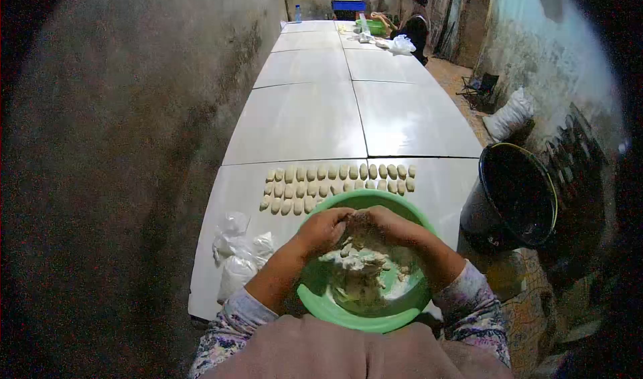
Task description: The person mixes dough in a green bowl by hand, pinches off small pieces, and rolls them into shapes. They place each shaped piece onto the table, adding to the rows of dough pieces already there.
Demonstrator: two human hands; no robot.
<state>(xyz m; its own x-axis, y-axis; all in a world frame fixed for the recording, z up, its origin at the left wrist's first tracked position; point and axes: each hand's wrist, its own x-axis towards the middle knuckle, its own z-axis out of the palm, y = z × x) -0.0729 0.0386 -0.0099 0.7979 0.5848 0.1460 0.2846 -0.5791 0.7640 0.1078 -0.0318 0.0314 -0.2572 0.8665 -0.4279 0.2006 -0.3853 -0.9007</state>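
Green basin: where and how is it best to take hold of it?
Probably best by the rim of the basin, from outside, left hand at its left side and right hand at its right. It is round and wide, opens upward, and holds pale dough, so keep it level.

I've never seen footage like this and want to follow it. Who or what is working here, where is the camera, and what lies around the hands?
No machine is at work: these are a person's bare left hand and right hand. The one picture comes from a camera on their head, looking forward and down.

Both hands are close together over a green bowl with pale, lumpy material in it. Whether the fingers hold some is hard to tell.

Beyond the bowl, small pale pieces lie in rows on the long white table. Plastic bags sit at the left, and another person is at the far end.
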